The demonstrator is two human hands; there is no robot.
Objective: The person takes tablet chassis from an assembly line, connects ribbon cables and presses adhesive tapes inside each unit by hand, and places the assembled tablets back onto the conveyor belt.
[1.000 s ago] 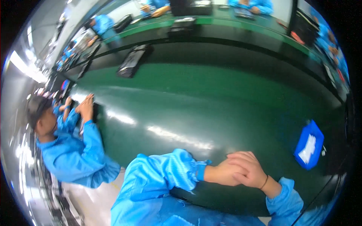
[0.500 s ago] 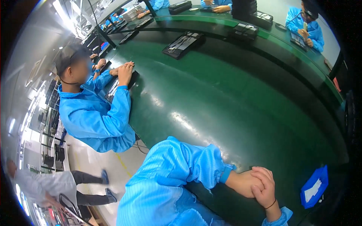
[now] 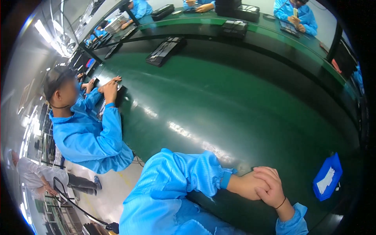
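Observation:
My left hand [image 3: 246, 186] rests low over the green tabletop [image 3: 219, 102], its arm coming in from the left in a blue sleeve. Wrapped over it is my right hand [image 3: 272, 188], with a thin dark band on its wrist. The right fingers are closed around the left hand and hide its fingers. No tool or part shows in either hand. To the right of my hands stands a blue bin [image 3: 327, 177] with white strips [image 3: 326, 181] in it.
At left a co-worker [image 3: 84, 133] in blue bends over a dark tray with a device. Another dark tray [image 3: 165, 51] lies toward the far edge. Beyond a raised dark ledge more people in blue sit with trays. A person in pale clothing [image 3: 35, 174] stands lower left, near a black handle.
My head view has turned a little, so the table and co-workers sit further left. My hands stay clasped. The person in pale clothing shows more fully, apart from the lower edge.

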